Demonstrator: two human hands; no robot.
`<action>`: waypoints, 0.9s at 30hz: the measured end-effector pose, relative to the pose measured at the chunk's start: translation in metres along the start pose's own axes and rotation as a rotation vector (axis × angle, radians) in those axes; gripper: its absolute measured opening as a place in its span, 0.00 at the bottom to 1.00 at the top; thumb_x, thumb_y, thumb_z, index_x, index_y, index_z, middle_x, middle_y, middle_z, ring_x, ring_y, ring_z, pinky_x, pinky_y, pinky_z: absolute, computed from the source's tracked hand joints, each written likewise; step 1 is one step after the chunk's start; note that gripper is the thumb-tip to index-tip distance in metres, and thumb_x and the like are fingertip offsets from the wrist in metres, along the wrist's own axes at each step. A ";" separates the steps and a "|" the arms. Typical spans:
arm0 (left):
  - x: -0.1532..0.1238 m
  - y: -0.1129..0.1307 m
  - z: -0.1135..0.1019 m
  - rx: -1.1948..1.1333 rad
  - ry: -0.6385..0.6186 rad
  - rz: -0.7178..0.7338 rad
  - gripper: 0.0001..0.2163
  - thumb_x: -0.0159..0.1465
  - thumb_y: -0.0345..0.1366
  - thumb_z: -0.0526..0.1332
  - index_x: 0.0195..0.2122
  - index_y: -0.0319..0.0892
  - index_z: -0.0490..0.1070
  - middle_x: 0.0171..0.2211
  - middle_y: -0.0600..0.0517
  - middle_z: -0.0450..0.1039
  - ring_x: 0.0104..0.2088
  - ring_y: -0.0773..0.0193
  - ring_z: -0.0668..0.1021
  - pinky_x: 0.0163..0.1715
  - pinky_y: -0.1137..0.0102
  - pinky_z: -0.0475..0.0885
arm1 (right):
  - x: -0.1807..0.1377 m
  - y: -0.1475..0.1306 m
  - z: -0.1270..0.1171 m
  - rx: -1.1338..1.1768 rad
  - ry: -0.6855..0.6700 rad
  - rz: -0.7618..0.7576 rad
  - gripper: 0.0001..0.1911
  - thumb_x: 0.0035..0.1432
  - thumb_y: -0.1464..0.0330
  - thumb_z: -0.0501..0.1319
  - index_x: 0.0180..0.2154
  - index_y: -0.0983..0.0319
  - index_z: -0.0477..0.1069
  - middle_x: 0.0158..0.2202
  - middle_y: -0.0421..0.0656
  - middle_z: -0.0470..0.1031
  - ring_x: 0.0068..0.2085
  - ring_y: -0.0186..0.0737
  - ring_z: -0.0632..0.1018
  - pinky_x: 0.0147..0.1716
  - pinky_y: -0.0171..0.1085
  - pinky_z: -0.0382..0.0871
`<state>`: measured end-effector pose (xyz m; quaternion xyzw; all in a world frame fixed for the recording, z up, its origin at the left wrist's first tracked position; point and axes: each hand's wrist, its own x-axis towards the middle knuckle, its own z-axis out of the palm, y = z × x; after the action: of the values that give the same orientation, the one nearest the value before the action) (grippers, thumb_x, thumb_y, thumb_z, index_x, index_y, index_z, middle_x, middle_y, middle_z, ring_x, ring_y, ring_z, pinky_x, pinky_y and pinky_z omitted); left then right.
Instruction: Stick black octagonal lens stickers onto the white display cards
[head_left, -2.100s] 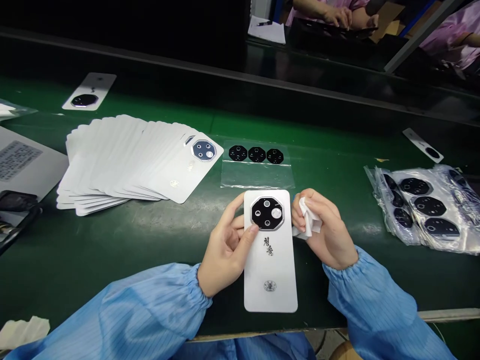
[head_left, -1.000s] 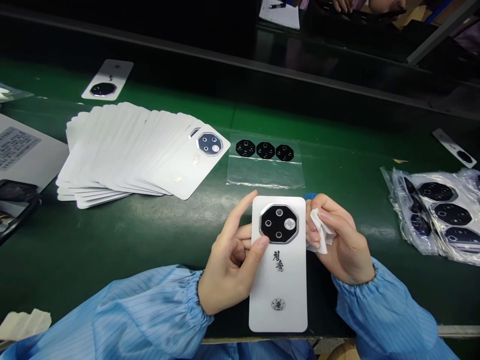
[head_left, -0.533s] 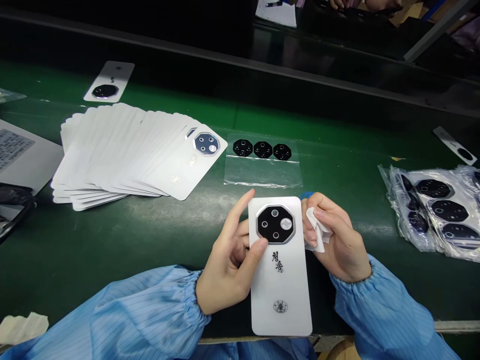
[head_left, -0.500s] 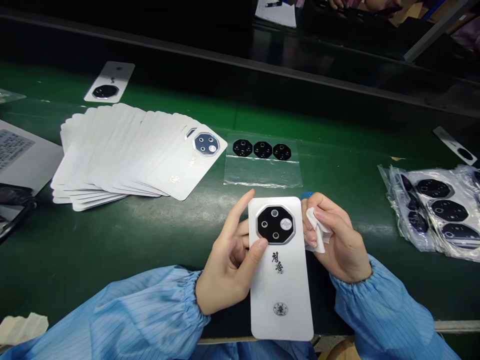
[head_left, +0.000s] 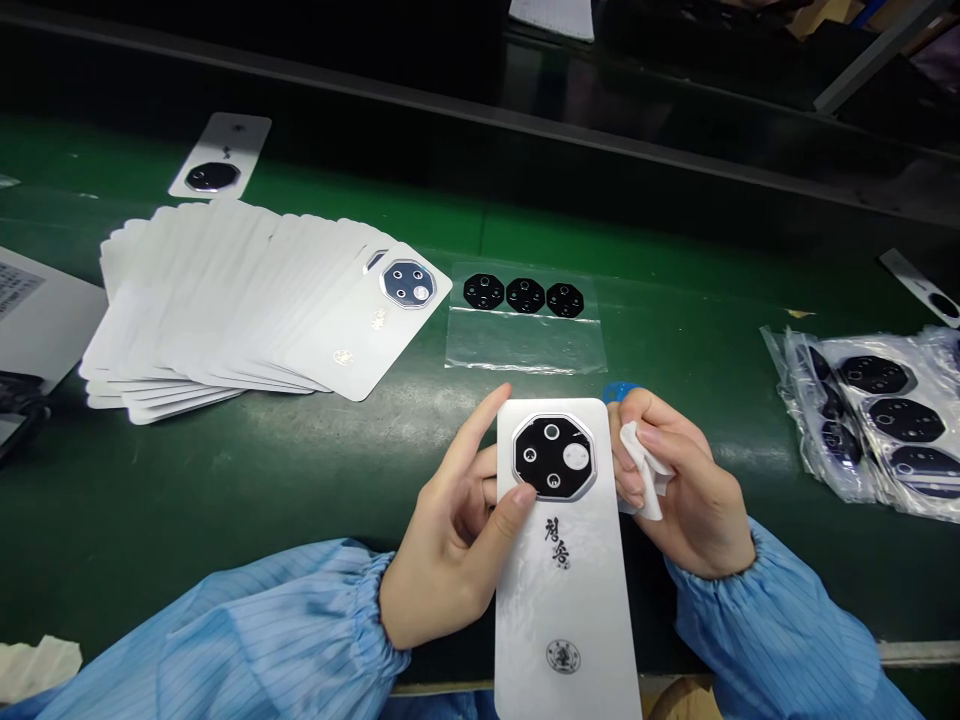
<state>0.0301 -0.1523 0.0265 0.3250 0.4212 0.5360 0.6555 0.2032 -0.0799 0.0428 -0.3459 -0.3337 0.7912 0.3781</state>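
A white phone back cover (head_left: 559, 600) with a black octagonal camera panel (head_left: 555, 455) is held upright toward me above the bench's front edge. My left hand (head_left: 454, 540) grips it by its left side, thumb on the front just below the camera panel and the other fingers partly hidden behind. At the cover's right side, my right hand (head_left: 686, 480) is closed on a crumpled white wipe (head_left: 646, 475). Something blue (head_left: 621, 391), perhaps a finger cot, shows at the fingertip of that hand. Whether the right fingers touch the cover I cannot tell.
A fanned stack of white covers (head_left: 217, 310) lies at left. Three black octagonal pieces sit in a clear bag (head_left: 525, 340) at the centre. Bagged camera panels (head_left: 892, 420) lie at right. Single covers rest at back left (head_left: 221, 155) and far right (head_left: 919, 285).
The held cover has come slightly nearer and lower, its bottom end now past the frame's edge. My right hand has shifted slightly right and down, still with the wipe.
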 end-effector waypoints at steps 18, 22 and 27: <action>0.017 -0.026 -0.018 1.097 0.105 0.272 0.28 0.65 0.33 0.55 0.65 0.45 0.45 0.68 0.43 0.38 0.66 0.49 0.48 0.62 0.49 0.55 | 0.024 -0.008 -0.029 -0.299 0.247 -0.229 0.10 0.58 0.63 0.65 0.36 0.60 0.67 0.29 0.39 0.68 0.27 0.31 0.68 0.24 0.30 0.61; 0.053 -0.008 -0.026 1.170 0.162 0.432 0.19 0.65 0.32 0.56 0.57 0.43 0.59 0.60 0.44 0.56 0.61 0.55 0.60 0.60 0.56 0.60 | 0.031 -0.016 -0.035 -0.325 0.267 -0.271 0.12 0.55 0.61 0.66 0.37 0.60 0.67 0.30 0.39 0.68 0.28 0.31 0.69 0.24 0.30 0.63; 0.132 0.016 -0.049 1.279 0.293 0.409 0.15 0.64 0.33 0.58 0.51 0.36 0.64 0.51 0.41 0.64 0.52 0.55 0.70 0.54 0.56 0.66 | 0.053 -0.027 -0.048 -0.377 0.287 -0.306 0.19 0.49 0.59 0.68 0.40 0.58 0.67 0.30 0.39 0.69 0.27 0.33 0.70 0.23 0.31 0.64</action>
<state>-0.0119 -0.0210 -0.0081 0.6451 0.6694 0.3335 0.1566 0.2268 -0.0095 0.0227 -0.4643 -0.4662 0.5919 0.4655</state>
